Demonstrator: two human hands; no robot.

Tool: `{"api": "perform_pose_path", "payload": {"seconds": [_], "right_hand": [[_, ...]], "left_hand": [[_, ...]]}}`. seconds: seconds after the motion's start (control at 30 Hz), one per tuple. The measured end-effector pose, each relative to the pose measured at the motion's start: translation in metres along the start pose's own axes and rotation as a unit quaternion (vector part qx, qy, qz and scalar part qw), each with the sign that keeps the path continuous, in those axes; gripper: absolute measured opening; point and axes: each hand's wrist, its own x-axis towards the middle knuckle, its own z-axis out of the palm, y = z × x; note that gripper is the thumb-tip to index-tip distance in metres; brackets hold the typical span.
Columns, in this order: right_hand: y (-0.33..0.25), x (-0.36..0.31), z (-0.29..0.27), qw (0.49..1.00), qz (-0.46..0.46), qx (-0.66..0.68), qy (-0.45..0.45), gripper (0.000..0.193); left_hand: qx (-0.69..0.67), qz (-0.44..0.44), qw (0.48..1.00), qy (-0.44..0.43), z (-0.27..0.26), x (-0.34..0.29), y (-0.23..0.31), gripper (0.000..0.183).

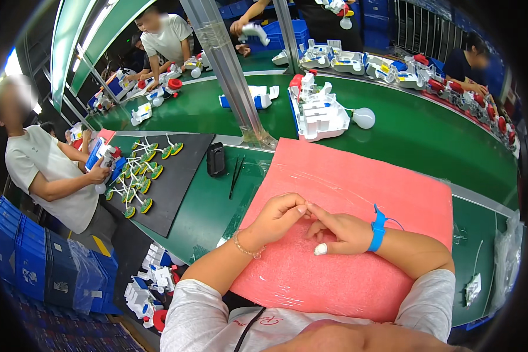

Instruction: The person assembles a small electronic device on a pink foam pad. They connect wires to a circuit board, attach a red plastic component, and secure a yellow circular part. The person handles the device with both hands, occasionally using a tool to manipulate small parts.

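Observation:
Over the pink foam sheet [358, 176], my two hands meet at the fingertips. My left hand [278, 218] is closed, its thumb and forefinger pinched together; whatever may be between them is too small to make out. My right hand [343, 233] reaches its forefinger to that pinch, with its thumb held apart and its other fingers bent. No object shows in it. A white cover [321, 249] sits on the right thumb's tip, and a blue wrist strap [378, 230] circles that wrist. Left of the foam lie black tweezers [236, 177] and an open black case [216, 159].
Several round green parts with white wires [141, 176] lie on a black mat [185, 170]. Beyond the foam, a white plastic housing with a bulb [321, 114] stands on the green conveyor [416, 126]. A metal post [229, 70] rises there. Co-workers handle similar housings around me.

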Motion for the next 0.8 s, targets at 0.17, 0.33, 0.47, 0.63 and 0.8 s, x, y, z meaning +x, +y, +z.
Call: {"api": "perform_pose_path", "payload": {"seconds": [0.17,0.33,0.47,0.63,0.8], "right_hand": [[0.0016,0.0002,0.0002,1.000,-0.005,0.000,0.000,0.086],[0.0027,-0.0005,0.0003,1.000,-0.016,-0.001,0.002,0.086],[-0.0005,0.0000,-0.0005,1.000,-0.002,0.003,-0.007,0.086],[-0.0006,-0.0030,-0.0021,1.000,0.000,0.007,-0.004,0.087],[0.0014,-0.0049,-0.0012,1.000,-0.005,0.001,0.000,0.087]], "left_hand": [[0.022,0.010,1.000,-0.002,-0.0014,-0.0001,-0.0018,0.016],[-0.008,0.015,1.000,-0.003,-0.0003,0.0007,-0.0020,0.016],[-0.009,0.010,1.000,0.002,0.0004,-0.0003,-0.0003,0.017],[0.015,0.018,1.000,-0.001,0.0024,0.0015,-0.0004,0.018],[0.011,0.023,1.000,0.002,0.0044,0.0024,0.0002,0.017]]}}
